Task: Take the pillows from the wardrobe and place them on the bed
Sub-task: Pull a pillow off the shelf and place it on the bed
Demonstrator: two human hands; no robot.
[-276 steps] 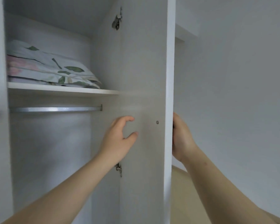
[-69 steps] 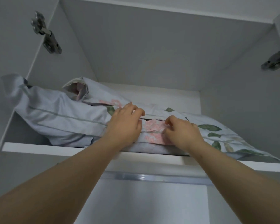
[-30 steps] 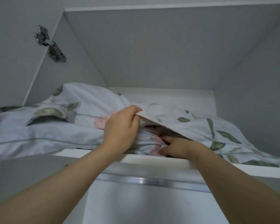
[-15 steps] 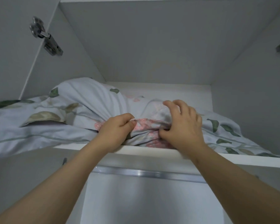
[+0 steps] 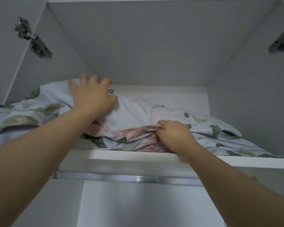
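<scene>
Pale blue pillows [image 5: 131,112] printed with green leaves and pink flowers lie crumpled on the wardrobe's top shelf [image 5: 138,155]. One end hangs out past the shelf at the left [image 5: 15,122]. My left hand [image 5: 92,95] reaches over the raised upper pillow with fingers spread, palm resting on the fabric. My right hand [image 5: 174,136] is clenched on a bunched pink-flowered edge of a pillow near the shelf's front. How many pillows lie there is hidden by the folds.
A metal hanging rail [image 5: 126,177] runs just below the shelf. Both wardrobe doors stand open, with hinges at the upper left [image 5: 33,38] and upper right [image 5: 282,40]. The wardrobe's white back wall [image 5: 146,46] and side panels close in the shelf.
My left hand has let go of the front edge and reached up and back over the top pillow. My right hand has dropped from the top of the fabric and gripped the front edge.
</scene>
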